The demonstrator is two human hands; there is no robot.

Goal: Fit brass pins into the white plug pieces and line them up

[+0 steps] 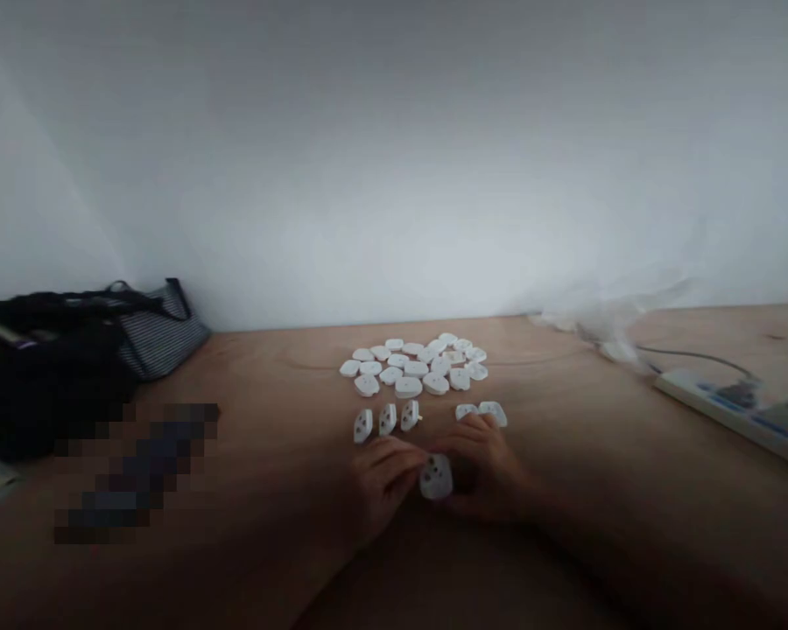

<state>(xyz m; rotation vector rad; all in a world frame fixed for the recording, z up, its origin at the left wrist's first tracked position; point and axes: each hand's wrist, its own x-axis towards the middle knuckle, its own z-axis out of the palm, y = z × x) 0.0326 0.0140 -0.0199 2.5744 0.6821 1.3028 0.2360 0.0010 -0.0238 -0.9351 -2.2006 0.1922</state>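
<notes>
A small white plug adapter point(437, 478) with dark holes in its face is held between my two hands. The fingers of my left hand point(386, 479) pinch its left edge. My right hand point(489, 465) is curled around its right side, with the thumb near its lower edge. Just beyond my left hand, a white adapter point(363, 425) stands on edge in a row of three, holes showing. Past my right fingers lie two more, one white adapter point(493, 414) plainly seen and the other partly covered by the fingers. Farther back, several white adapters point(408, 387) lie in a loose cluster.
The wooden table point(276, 385) runs back to a pale wall. At left are a black bag point(59, 376), a striped pouch point(161, 332) and a pixelated dark object point(137, 472). A power strip point(728, 411) with cables and clear plastic wrapping point(614, 324) lie at right.
</notes>
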